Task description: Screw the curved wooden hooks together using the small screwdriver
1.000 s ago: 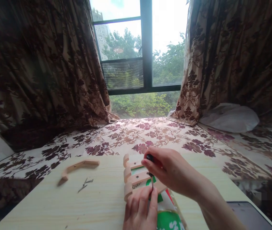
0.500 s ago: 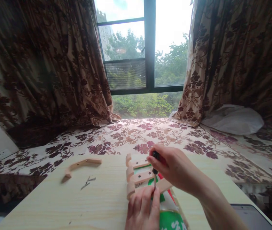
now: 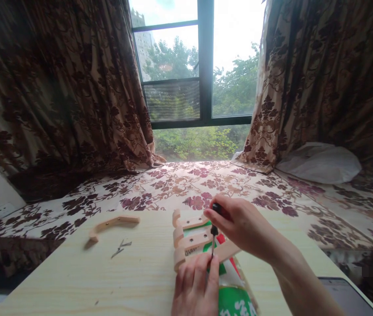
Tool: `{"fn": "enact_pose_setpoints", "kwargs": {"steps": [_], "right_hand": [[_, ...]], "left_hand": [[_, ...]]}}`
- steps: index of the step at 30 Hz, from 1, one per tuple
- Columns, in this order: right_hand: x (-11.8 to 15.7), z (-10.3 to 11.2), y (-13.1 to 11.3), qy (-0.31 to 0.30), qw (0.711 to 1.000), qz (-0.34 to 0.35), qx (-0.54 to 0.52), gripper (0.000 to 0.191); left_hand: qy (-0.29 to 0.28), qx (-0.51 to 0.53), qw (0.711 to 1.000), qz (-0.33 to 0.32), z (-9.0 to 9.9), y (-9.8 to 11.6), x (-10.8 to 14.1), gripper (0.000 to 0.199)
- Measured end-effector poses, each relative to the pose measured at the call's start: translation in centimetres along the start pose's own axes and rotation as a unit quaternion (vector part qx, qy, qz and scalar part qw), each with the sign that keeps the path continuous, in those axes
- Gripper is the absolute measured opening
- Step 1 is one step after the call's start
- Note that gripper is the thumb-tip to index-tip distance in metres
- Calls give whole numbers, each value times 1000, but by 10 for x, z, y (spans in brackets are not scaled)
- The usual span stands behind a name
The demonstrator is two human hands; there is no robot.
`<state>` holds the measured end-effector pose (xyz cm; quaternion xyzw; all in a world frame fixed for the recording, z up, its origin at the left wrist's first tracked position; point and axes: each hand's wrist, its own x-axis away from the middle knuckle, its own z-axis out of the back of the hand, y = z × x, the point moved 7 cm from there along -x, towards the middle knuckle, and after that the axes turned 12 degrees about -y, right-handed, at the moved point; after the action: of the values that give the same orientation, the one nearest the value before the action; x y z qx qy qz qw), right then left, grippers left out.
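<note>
1. Our right hand [image 3: 239, 230] wraps around a dark-handled screwdriver [image 3: 214, 230], which points downward.
2. Our left hand [image 3: 196, 284] rests on the nearest wooden piece [image 3: 228, 250]; whether it pinches anything at the screwdriver's tip, we cannot tell.
3. This piece lies across a green-and-white packet [image 3: 234, 298] on the table [image 3: 133, 285].

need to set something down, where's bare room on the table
Bare tabletop lies between the screws and left hand, and this side of the screws, bar specks. Crowded around the lined-up wooden pieces, packet, screwdriver and right hand.
</note>
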<state>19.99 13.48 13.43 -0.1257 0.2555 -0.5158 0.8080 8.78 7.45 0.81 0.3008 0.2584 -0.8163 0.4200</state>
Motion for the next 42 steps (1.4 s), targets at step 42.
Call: {"fn": "enact_pose_setpoints", "kwargs": {"steps": [42], "right_hand": [[-2,-3,8,-19,999,-6,-36,28]], "left_hand": [[-82,73,994,-23,-3,-4,4,76]]}}
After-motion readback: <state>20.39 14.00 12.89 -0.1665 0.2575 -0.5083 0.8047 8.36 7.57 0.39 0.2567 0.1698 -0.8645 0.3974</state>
